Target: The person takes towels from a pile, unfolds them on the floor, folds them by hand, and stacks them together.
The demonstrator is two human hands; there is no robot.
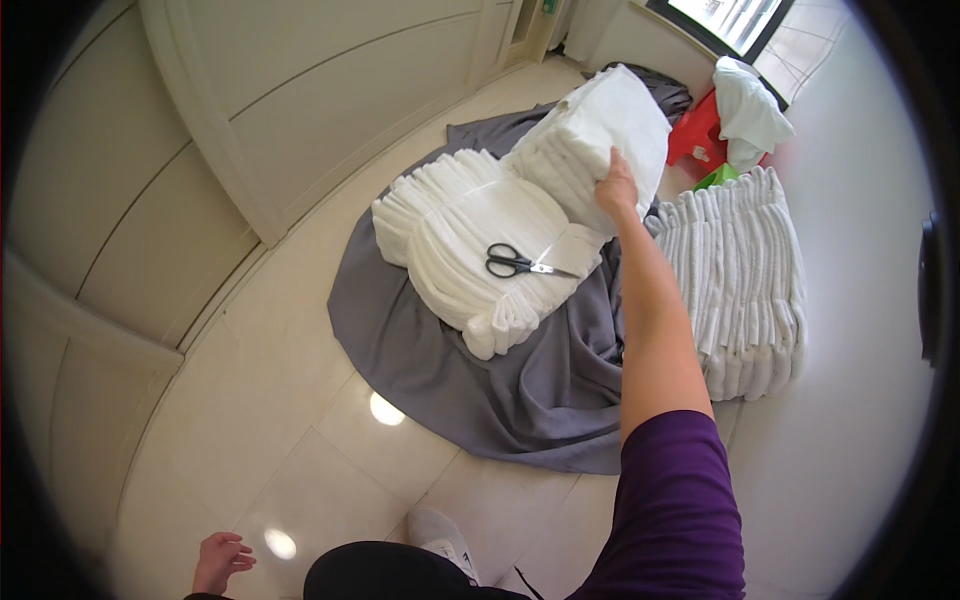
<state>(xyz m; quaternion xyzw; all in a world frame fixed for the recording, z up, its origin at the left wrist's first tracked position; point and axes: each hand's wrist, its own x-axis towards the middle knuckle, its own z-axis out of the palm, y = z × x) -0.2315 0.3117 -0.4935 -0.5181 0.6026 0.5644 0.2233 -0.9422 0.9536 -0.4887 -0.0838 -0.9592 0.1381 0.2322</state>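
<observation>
My right hand [617, 188] reaches far forward and grips the near right side of a folded white towel stack [570, 140]; its fingers are partly hidden against the cloth. Closer to me lies a bundle of white towels [455, 235], pressed together and bound around the middle. Black-handled scissors [510, 262] rest on top of that bundle, blades toward the right. Both piles sit on a grey cloth [370, 330] spread over the floor. At the lower left, my left hand [222, 560] hangs above the floor with loosely bent fingers, holding nothing.
Another white towel stack [745, 290] stands to the right of my arm. Behind it are a red plastic stool [695, 135], with white cloth [750, 105] draped over it, and a green object [717, 177]. Cream cabinet doors [330, 90] line the left. My shoe [440, 535] is on the tiles.
</observation>
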